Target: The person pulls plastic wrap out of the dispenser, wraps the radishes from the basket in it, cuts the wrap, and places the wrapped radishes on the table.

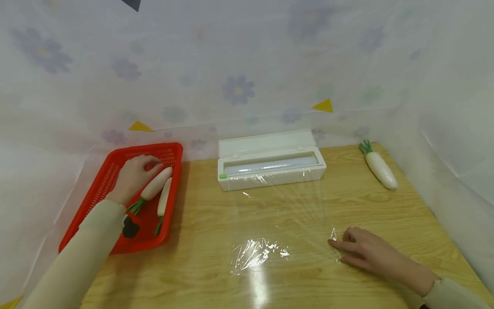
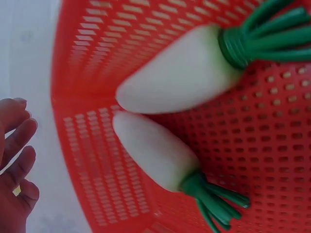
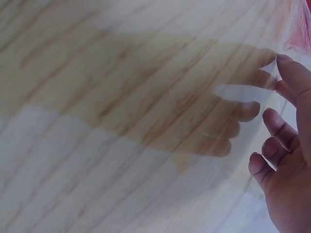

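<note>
Your left forearm [image 1: 73, 266], pale-sleeved, runs from the lower left corner up to centre left. Your left hand [image 1: 135, 174] sits there, back upward, digits bent toward picture right. Left wrist view: your fingers at the left edge, loosely bent. Your right arm [image 1: 451, 296] enters at lower right, same pale cuff, bare wrist ahead of it. Your right hand [image 1: 366, 249] lies right of centre, low, pointing left; forefinger and thumb forward in a light pinch. Right wrist view: your other three fingers, right edge, gently curled inward.
</note>
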A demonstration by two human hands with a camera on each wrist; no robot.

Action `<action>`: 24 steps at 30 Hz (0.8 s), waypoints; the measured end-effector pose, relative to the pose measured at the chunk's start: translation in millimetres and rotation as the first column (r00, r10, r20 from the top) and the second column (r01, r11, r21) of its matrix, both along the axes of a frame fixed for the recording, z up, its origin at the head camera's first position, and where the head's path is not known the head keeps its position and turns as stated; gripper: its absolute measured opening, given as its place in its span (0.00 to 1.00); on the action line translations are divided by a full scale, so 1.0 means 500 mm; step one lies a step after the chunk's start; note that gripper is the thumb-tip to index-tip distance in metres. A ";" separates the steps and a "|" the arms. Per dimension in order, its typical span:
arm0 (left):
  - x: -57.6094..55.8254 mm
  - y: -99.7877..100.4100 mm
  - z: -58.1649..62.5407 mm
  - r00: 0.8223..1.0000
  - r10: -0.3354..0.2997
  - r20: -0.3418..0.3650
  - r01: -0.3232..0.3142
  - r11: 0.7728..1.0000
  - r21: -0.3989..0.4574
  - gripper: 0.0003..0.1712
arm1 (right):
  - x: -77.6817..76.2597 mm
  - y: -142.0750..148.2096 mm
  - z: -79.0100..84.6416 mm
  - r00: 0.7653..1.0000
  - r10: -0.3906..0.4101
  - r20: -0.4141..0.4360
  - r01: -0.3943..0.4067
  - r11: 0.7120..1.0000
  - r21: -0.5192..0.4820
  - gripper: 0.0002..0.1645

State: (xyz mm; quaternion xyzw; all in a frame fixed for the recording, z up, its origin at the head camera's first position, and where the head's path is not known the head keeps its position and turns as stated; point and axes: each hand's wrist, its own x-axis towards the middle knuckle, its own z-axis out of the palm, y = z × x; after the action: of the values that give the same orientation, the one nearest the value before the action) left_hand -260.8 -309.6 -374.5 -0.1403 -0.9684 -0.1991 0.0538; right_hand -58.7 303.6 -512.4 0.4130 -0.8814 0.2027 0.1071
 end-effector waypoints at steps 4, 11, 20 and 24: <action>-0.011 -0.021 -0.020 0.998 0.040 0.050 -0.038 0.999 -0.026 0.18 | 0.001 0.001 0.002 1.000 0.004 -0.007 -0.004 1.000 -0.001 0.30; -0.026 -0.051 -0.051 0.977 0.091 0.195 -0.070 0.992 -0.109 0.23 | 0.004 0.002 0.006 1.000 -0.008 0.004 0.008 1.000 0.011 0.31; -0.039 -0.081 -0.088 0.920 0.160 0.358 -0.085 0.973 -0.217 0.38 | 0.012 0.001 0.011 0.999 -0.025 0.027 0.024 0.999 0.031 0.30; -0.036 -0.086 -0.099 0.922 0.153 0.355 -0.077 0.973 -0.219 0.39 | 0.014 0.001 0.013 0.998 -0.045 0.041 0.043 0.998 0.055 0.30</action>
State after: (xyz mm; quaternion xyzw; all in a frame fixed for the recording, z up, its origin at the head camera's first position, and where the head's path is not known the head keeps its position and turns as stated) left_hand -278.6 -352.8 -423.9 -0.0474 -0.9828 -0.1196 -0.1321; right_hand -52.0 304.3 -505.9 0.3920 -0.8974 0.1851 0.0819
